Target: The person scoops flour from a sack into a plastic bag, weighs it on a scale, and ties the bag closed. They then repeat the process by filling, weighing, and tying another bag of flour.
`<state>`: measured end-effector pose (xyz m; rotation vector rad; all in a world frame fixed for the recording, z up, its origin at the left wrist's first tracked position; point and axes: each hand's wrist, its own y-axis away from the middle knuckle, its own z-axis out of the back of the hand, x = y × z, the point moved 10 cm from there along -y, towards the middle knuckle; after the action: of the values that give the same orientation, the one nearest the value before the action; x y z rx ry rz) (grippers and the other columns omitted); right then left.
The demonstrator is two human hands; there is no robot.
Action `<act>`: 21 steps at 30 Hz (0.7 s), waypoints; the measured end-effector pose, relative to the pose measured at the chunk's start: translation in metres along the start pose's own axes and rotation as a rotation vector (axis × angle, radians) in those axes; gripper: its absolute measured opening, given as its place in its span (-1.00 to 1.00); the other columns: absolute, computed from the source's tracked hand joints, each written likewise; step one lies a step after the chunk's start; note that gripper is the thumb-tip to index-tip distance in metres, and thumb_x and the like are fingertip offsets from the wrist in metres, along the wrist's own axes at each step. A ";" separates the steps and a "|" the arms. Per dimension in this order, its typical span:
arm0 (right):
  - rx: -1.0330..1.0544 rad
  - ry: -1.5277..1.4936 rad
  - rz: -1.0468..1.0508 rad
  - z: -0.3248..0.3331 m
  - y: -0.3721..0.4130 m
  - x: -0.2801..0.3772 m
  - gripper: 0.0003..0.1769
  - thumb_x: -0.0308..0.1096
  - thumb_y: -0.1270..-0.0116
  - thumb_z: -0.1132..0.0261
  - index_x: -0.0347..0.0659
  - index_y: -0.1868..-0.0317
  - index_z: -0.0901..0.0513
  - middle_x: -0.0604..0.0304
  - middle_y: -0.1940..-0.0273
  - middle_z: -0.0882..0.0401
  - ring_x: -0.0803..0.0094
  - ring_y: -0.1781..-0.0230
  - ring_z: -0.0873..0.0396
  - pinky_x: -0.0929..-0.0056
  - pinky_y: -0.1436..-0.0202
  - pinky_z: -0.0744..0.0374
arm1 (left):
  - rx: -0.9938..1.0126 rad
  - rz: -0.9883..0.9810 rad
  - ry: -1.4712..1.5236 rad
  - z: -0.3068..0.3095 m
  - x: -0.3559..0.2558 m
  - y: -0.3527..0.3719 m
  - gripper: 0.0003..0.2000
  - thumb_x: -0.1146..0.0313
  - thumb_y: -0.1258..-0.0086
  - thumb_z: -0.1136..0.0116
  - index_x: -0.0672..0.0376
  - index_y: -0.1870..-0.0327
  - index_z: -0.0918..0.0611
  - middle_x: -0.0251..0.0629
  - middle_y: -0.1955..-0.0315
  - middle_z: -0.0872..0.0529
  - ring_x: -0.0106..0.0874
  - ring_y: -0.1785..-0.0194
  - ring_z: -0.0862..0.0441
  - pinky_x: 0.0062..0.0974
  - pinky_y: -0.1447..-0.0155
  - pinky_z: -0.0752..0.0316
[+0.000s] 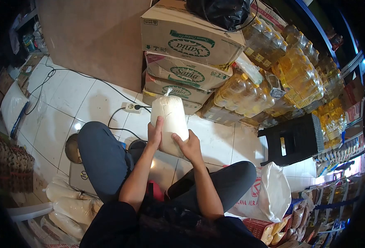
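Observation:
A clear plastic bag full of white powder (172,120) is held up in front of me, its knotted top pointing away from me. My left hand (155,133) grips its left side, thumb on the front. Around the lower right side wraps my right hand (188,146), its thumb pressed on the bag. Both hands hold the bag above the tiled floor, between my bent knees. The fingers behind the bag are hidden.
Stacked cartons (190,45) stand ahead, with packs of yellow oil bottles (244,93) to their right. A black stool (292,140) and a white sack (273,192) are at right. Filled bags (67,206) lie at lower left. A power socket (132,107) with cables rests on the floor.

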<state>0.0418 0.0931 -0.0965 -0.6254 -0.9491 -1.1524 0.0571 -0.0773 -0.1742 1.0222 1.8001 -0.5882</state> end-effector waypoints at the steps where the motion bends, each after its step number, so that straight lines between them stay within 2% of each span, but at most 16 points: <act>1: -0.022 0.001 -0.011 -0.001 -0.001 -0.002 -0.32 0.04 -0.14 -0.43 -0.49 0.05 -0.56 -0.18 0.26 -0.66 0.16 0.24 -0.66 0.31 0.10 -0.57 | -0.007 -0.026 -0.013 -0.001 -0.005 0.000 -0.38 -0.11 -0.36 -0.13 0.38 -0.08 -0.51 -0.18 0.10 -0.64 -0.42 0.07 -0.58 -0.46 -0.03 -0.47; 5: -0.151 -0.009 0.057 0.003 -0.002 -0.003 -0.29 0.05 -0.11 -0.45 -0.50 0.03 -0.53 -0.17 0.23 -0.67 0.13 0.21 -0.67 0.31 0.12 -0.59 | 0.035 -0.014 0.003 -0.003 -0.005 0.002 -0.38 -0.11 -0.37 -0.12 0.38 -0.09 -0.51 -0.17 0.08 -0.63 -0.42 0.04 -0.56 -0.46 -0.05 -0.46; 8: -0.012 -0.145 0.093 -0.008 -0.008 -0.008 -0.38 -0.06 -0.17 -0.43 -0.47 0.00 -0.53 -0.16 0.20 -0.67 0.15 0.17 -0.67 0.33 0.09 -0.58 | 0.083 0.009 -0.019 -0.005 0.000 0.002 -0.39 -0.11 -0.39 -0.09 0.38 -0.11 -0.49 -0.16 0.06 -0.63 -0.42 0.01 -0.55 -0.45 -0.08 -0.44; 11: -0.049 -0.284 0.233 0.001 -0.007 0.001 -0.49 -0.20 -0.21 -0.41 -0.44 -0.02 -0.53 -0.15 0.20 -0.67 0.15 0.15 -0.68 0.34 0.04 -0.56 | 0.139 0.049 -0.086 -0.012 0.000 0.007 -0.37 -0.13 -0.41 -0.04 0.37 -0.16 -0.46 -0.15 0.00 -0.60 -0.40 -0.06 -0.52 -0.44 -0.16 -0.40; 14: -0.056 -0.136 0.257 0.013 -0.003 0.010 -0.54 -0.30 -0.22 -0.38 -0.41 -0.04 -0.53 -0.13 0.19 -0.68 0.18 0.12 -0.67 0.34 0.00 -0.55 | 0.233 0.076 -0.093 -0.021 0.001 0.008 -0.31 -0.18 -0.43 0.03 0.35 -0.25 -0.40 -0.13 -0.10 -0.54 -0.38 -0.18 -0.44 -0.40 -0.30 -0.28; 17: 0.017 -0.120 0.265 0.017 -0.002 0.018 -0.50 -0.36 -0.21 -0.38 -0.44 -0.10 -0.49 0.00 0.10 -0.65 0.30 0.07 -0.61 0.37 -0.05 -0.51 | 0.287 0.017 0.004 -0.032 0.000 0.007 -0.29 -0.20 -0.41 0.02 0.34 -0.26 -0.39 -0.13 -0.12 -0.53 -0.38 -0.21 -0.42 -0.37 -0.32 -0.24; 18: 0.044 -0.158 0.246 0.017 -0.003 0.013 -0.47 -0.35 -0.20 -0.39 -0.43 -0.13 -0.47 0.01 0.07 -0.64 0.29 0.04 -0.59 0.37 -0.07 -0.50 | 0.200 -0.045 0.046 -0.035 -0.020 0.011 -0.33 -0.17 -0.38 -0.06 0.33 -0.21 -0.44 -0.16 -0.06 -0.57 -0.40 -0.15 -0.48 -0.40 -0.25 -0.32; 20: 0.098 -0.236 0.211 0.014 -0.004 0.002 -0.40 -0.32 -0.19 -0.40 -0.40 -0.18 -0.44 0.03 0.01 -0.60 0.27 -0.04 -0.56 0.37 -0.12 -0.48 | 0.239 -0.014 0.017 -0.036 -0.023 0.010 -0.38 -0.11 -0.36 -0.14 0.32 -0.16 -0.48 -0.19 0.00 -0.61 -0.43 -0.08 -0.52 -0.44 -0.19 -0.39; 21: 0.039 -0.273 0.228 0.017 -0.003 0.004 -0.37 -0.31 -0.18 -0.41 -0.41 -0.20 -0.41 0.01 -0.03 -0.58 0.25 -0.06 -0.55 0.36 -0.15 -0.47 | 0.260 0.000 0.003 -0.036 -0.024 0.008 -0.40 -0.08 -0.35 -0.18 0.32 -0.14 -0.50 -0.21 0.03 -0.63 -0.45 -0.05 -0.55 -0.46 -0.15 -0.42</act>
<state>0.0340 0.1040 -0.0845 -0.8508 -1.0975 -0.8573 0.0507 -0.0548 -0.1368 1.1964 1.7565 -0.8374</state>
